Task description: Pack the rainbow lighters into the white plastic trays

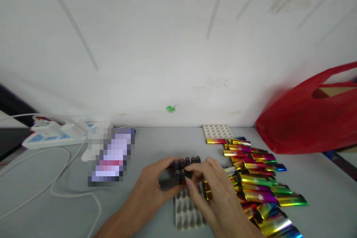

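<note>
Both of my hands meet low in the middle of the grey table. My left hand is curled round a cluster of several small black cylinders standing upright. My right hand pinches at the same cluster from the right side. Under the hands lies a white moulded tray with rows of round holes. To the right spreads a pile of shiny rainbow-coloured metallic tubes, lying flat.
A second white holed tray sits by the wall. A red plastic bag with a box in it fills the right. A white power strip and looping cables lie at left, beside a blurred-out phone.
</note>
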A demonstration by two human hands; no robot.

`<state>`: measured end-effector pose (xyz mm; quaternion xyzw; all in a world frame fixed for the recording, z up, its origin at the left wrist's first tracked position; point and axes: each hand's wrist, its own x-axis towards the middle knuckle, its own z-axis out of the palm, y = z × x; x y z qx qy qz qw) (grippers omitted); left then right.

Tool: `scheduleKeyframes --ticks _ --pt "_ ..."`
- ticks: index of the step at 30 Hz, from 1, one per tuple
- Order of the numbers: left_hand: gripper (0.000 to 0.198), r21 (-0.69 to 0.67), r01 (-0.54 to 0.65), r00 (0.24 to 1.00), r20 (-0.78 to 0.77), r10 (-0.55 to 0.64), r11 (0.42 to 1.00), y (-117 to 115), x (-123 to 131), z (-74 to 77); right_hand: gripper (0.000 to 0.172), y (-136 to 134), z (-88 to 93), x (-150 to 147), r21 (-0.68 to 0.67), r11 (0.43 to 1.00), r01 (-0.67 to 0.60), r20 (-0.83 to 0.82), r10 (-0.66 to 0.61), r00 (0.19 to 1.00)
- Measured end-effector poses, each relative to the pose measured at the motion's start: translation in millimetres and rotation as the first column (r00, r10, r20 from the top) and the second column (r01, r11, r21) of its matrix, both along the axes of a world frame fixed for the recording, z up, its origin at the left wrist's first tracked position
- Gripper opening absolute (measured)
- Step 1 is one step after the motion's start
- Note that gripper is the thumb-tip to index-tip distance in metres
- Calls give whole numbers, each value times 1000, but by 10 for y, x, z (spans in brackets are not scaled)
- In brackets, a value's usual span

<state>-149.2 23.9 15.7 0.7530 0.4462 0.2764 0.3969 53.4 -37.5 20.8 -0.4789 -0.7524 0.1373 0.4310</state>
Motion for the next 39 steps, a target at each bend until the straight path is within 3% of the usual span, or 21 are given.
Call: scheduleKeyframes --ticks 4,7,11,15,17,21,26,31,39 --pt "40 3 -2 999 -32 2 1000 3 -15 -28 23 -14 -1 20 -25 999 21 -55 -23 998" --pt "45 3 -10 998 -58 10 1000 5 -29 -62 19 -2 -24 66 33 984 177 -29 -176 984" --pt "50 6 -46 995 -91 46 999 9 -40 -122 28 80 -76 141 82 899 430 169 -438 883" --pt "49 16 -56 995 -82 57 998 12 -48 -158 46 169 -177 226 84 830 552 410 -533 740" --pt "49 20 -58 995 -79 59 998 12 -50 -157 50 189 -241 266 81 822 563 475 -528 704" --pt "49 -12 -56 994 -94 54 998 6 -45 -135 56 188 -321 295 34 854 519 540 -453 710" --pt "48 19 -65 993 -102 67 998 10 -41 -142 54 187 -260 257 -48 868 494 569 -383 728" --pt "48 43 -65 990 -120 70 997 20 -50 -183 44 194 -191 246 -21 916 400 513 -334 791" --pt "47 70 -56 992 -113 64 996 19 -51 -204 57 238 -361 296 39 900 435 588 -372 718"
